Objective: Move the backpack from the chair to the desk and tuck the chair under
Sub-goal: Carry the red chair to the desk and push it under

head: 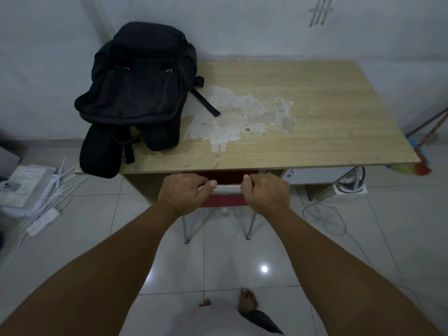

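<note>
Both hands, the left hand [185, 194] and the right hand [265, 192], are clamped on the white top rail of the red chair [226, 187], likely light and rigid, mostly under the surface [315, 112] where the limp black backpack [135, 93] lies.

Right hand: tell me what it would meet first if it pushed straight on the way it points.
Probably the front edge of the desk. The right hand grips the chair's top rail just short of that edge, pointing under it; depth is unclear.
</note>
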`<action>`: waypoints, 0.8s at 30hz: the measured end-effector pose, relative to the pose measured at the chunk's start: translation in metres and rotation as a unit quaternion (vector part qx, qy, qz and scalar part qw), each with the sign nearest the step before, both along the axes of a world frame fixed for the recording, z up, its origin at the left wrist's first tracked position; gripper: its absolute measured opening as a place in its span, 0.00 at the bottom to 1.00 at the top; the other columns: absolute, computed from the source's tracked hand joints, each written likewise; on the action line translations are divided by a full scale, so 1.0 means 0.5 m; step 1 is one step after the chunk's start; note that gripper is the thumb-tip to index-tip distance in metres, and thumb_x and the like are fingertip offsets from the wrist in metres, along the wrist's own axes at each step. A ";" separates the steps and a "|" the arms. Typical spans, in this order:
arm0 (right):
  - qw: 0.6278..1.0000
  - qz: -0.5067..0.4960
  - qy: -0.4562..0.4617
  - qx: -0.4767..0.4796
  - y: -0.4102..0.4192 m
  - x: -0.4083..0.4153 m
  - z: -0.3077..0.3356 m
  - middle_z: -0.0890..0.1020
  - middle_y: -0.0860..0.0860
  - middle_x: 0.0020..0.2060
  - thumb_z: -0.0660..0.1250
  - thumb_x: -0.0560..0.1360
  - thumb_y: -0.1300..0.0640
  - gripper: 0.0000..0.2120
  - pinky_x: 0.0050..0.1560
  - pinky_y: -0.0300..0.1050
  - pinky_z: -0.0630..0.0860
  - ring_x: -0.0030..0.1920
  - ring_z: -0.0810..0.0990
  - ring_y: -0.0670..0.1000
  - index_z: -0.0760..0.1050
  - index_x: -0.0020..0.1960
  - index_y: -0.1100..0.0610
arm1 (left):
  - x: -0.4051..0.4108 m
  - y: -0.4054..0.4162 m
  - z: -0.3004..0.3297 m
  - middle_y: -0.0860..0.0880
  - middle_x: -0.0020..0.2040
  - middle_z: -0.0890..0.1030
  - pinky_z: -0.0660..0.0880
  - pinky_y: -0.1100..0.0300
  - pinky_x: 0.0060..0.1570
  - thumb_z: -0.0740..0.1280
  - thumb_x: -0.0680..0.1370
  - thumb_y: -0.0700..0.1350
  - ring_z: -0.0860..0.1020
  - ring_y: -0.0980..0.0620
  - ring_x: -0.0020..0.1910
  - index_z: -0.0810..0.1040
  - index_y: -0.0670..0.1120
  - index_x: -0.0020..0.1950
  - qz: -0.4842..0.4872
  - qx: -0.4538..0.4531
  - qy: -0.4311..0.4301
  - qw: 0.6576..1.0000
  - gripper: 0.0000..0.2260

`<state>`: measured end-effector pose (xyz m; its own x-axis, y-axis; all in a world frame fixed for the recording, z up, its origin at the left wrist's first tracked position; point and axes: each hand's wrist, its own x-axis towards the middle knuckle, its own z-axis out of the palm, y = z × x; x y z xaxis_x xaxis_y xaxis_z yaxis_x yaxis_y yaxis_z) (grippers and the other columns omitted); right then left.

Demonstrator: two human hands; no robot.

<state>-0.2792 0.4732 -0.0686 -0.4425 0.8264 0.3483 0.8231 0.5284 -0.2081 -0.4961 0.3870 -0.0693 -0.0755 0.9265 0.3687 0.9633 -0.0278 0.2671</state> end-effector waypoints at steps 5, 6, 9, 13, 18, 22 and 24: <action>1.000 0.006 0.017 0.000 0.038 0.000 0.000 0.77 0.53 0.22 0.54 0.75 0.48 0.23 0.30 0.39 0.59 0.24 0.74 0.57 0.74 0.27 0.56 | 0.003 0.029 0.001 0.50 0.33 0.84 0.71 0.59 0.29 0.52 0.80 0.62 0.79 0.49 0.32 0.86 0.51 0.44 -0.001 -0.001 -0.009 1.000 0.26; 1.000 0.008 0.018 -0.001 0.044 -0.001 0.001 0.76 0.53 0.22 0.54 0.75 0.48 0.23 0.29 0.39 0.58 0.24 0.74 0.57 0.73 0.26 0.56 | 0.004 0.035 0.002 0.50 0.33 0.84 0.70 0.60 0.29 0.53 0.80 0.61 0.79 0.49 0.32 0.86 0.51 0.44 -0.001 0.001 -0.007 1.000 0.25; 1.000 0.015 0.013 0.006 0.065 -0.005 0.000 0.76 0.53 0.22 0.54 0.76 0.48 0.23 0.29 0.39 0.56 0.24 0.73 0.58 0.74 0.27 0.57 | 0.001 0.054 0.004 0.50 0.33 0.83 0.68 0.61 0.29 0.53 0.80 0.61 0.79 0.48 0.31 0.86 0.51 0.44 0.001 -0.002 0.003 1.000 0.25; 1.000 0.024 0.011 0.006 0.083 -0.008 0.001 0.76 0.53 0.23 0.54 0.76 0.48 0.23 0.29 0.40 0.56 0.24 0.73 0.57 0.73 0.27 0.57 | -0.005 0.069 0.005 0.50 0.36 0.84 0.70 0.59 0.31 0.50 0.79 0.63 0.79 0.49 0.33 0.86 0.52 0.47 -0.004 -0.037 -0.003 0.999 0.27; 0.999 0.028 0.002 -0.014 0.083 -0.006 -0.001 0.77 0.53 0.24 0.56 0.77 0.49 0.23 0.29 0.41 0.57 0.26 0.73 0.57 0.74 0.28 0.57 | -0.007 0.070 0.003 0.50 0.37 0.84 0.67 0.60 0.32 0.48 0.79 0.64 0.79 0.48 0.34 0.86 0.52 0.48 -0.008 -0.064 0.006 0.998 0.28; 0.999 0.036 0.003 -0.030 0.076 -0.003 0.006 0.77 0.54 0.24 0.58 0.78 0.50 0.21 0.29 0.42 0.58 0.26 0.72 0.57 0.75 0.30 0.57 | -0.001 0.067 0.013 0.50 0.41 0.84 0.71 0.57 0.36 0.46 0.78 0.66 0.79 0.48 0.38 0.84 0.54 0.51 -0.005 -0.107 -0.010 0.994 0.30; 0.998 0.048 0.002 -0.038 0.073 -0.001 0.012 0.75 0.53 0.24 0.57 0.79 0.49 0.23 0.27 0.43 0.59 0.25 0.70 0.56 0.74 0.29 0.57 | 0.001 0.063 0.020 0.50 0.42 0.83 0.71 0.56 0.38 0.44 0.77 0.66 0.78 0.49 0.40 0.83 0.54 0.52 -0.006 -0.135 -0.015 0.991 0.31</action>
